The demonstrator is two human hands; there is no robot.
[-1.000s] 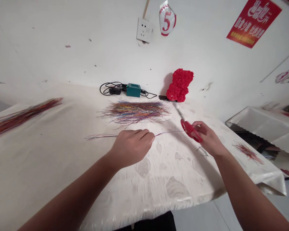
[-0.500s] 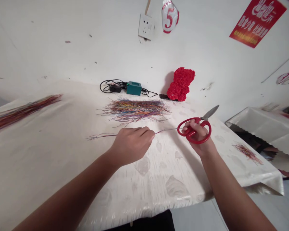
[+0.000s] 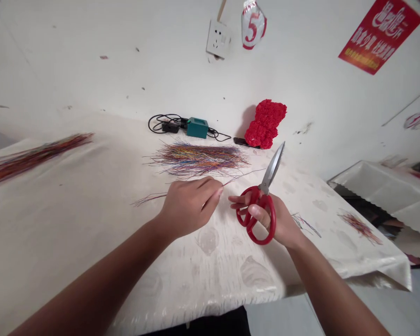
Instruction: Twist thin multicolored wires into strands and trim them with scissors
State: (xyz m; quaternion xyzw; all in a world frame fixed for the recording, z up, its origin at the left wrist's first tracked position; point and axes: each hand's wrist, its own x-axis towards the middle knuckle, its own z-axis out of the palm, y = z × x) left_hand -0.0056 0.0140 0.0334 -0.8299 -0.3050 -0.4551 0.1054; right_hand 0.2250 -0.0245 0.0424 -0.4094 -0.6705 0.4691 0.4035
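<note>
My left hand (image 3: 193, 205) is closed around a few thin coloured wires (image 3: 149, 199), whose ends stick out on both sides of the fist. One long strand runs out to the right, towards the scissors. In my right hand (image 3: 278, 219) are red-handled scissors (image 3: 262, 205), held by the loops with the blades together and pointing up and away. Just beyond my left hand lies a spread bundle of multicoloured wires (image 3: 199, 158) on the white tablecloth.
Another wire bundle (image 3: 38, 156) lies at the left. Short wire pieces (image 3: 360, 226) lie near the right edge, others (image 3: 306, 224) behind my right wrist. Along the wall stand a teal box (image 3: 197, 127) with black cables and a red flower-covered figure (image 3: 266, 123).
My right hand has moved left, closer to my left hand, and the scissors have turned to point more upward. Its fingers no longer reach the long strand's end. The view has shifted slightly.
</note>
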